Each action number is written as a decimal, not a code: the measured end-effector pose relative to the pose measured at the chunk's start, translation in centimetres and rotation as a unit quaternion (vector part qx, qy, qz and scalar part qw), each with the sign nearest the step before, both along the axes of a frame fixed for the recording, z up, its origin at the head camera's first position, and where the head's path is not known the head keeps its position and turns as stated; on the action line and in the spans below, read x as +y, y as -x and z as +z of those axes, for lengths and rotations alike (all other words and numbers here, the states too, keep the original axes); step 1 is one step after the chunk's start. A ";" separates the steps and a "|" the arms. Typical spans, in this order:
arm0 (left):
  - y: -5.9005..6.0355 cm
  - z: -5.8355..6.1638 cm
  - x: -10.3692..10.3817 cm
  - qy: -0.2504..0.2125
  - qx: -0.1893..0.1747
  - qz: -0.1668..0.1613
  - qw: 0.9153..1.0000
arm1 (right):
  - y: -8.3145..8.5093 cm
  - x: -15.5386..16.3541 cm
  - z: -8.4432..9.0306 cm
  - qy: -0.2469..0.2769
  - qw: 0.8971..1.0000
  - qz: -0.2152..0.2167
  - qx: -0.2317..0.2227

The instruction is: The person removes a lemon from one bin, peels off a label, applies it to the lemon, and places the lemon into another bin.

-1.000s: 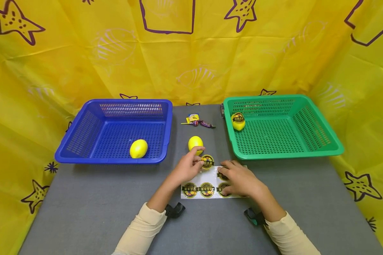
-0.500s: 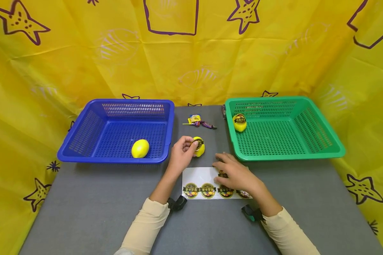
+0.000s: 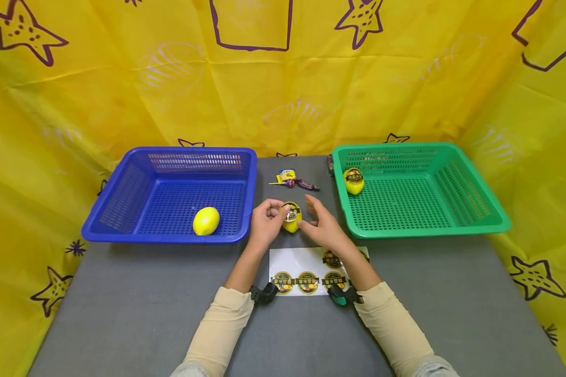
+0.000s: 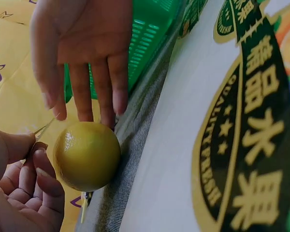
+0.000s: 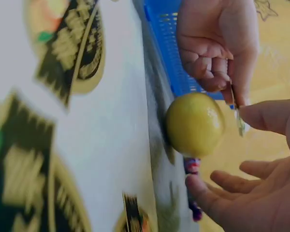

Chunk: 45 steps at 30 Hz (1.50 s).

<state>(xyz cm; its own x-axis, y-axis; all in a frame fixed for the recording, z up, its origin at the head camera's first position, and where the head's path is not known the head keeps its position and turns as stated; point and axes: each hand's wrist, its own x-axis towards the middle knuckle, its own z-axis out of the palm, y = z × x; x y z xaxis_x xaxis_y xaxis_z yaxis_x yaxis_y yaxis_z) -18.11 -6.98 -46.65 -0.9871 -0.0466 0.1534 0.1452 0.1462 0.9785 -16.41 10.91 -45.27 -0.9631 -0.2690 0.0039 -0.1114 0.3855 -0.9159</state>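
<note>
My left hand point(image 3: 265, 222) pinches a round black-and-gold sticker point(image 3: 292, 211) by its edge between thumb and finger. The sticker stands just above a yellow lemon point(image 3: 291, 226) on the grey table; in the left wrist view a gap shows between the sticker point(image 4: 47, 125) and the lemon point(image 4: 89, 157). On the lemon's other side, my right hand point(image 3: 324, 226) has its fingers spread and holds nothing. Its thumb is close to the sticker point(image 5: 239, 116) in the right wrist view; whether they touch I cannot tell. A white sticker sheet point(image 3: 294, 256) lies nearer me, partly under my right forearm.
To the left stands a blue basket point(image 3: 165, 238) with one plain lemon point(image 3: 206, 221). A green basket point(image 3: 424, 230) on the right holds a lemon point(image 3: 356, 189) bearing a sticker. Several wrapped sweets point(image 3: 289, 176) lie behind the lemon on the table.
My left hand has carried the sticker from the sheet up to the lemon. My right hand has left the sheet and moved up and left to the lemon's right side.
</note>
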 end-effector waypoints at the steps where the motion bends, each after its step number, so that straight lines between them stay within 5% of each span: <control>1: 0.1 0.0 0.0 0.000 0.000 -0.001 1.000 | 0.3 -0.2 0.0 0.014 1.000 -0.002 -0.013; 10: 0.3 0.1 -0.3 0.016 -0.045 -0.014 0.999 | 1.7 -2.2 -1.0 0.059 0.997 -0.042 -0.039; 24: 0.2 -0.5 0.0 0.005 -0.050 -0.006 0.999 | 1.6 -3.4 -2.2 0.084 0.992 -0.087 -0.020; 38: 0.2 0.1 -0.4 -0.084 -0.074 -0.047 0.993 | 1.9 -3.9 -2.5 0.106 0.988 -0.110 -0.010; 45: -0.1 0.0 -0.6 -0.080 -0.053 -0.057 0.994 | 1.8 -3.7 -2.6 0.111 0.987 -0.111 -0.018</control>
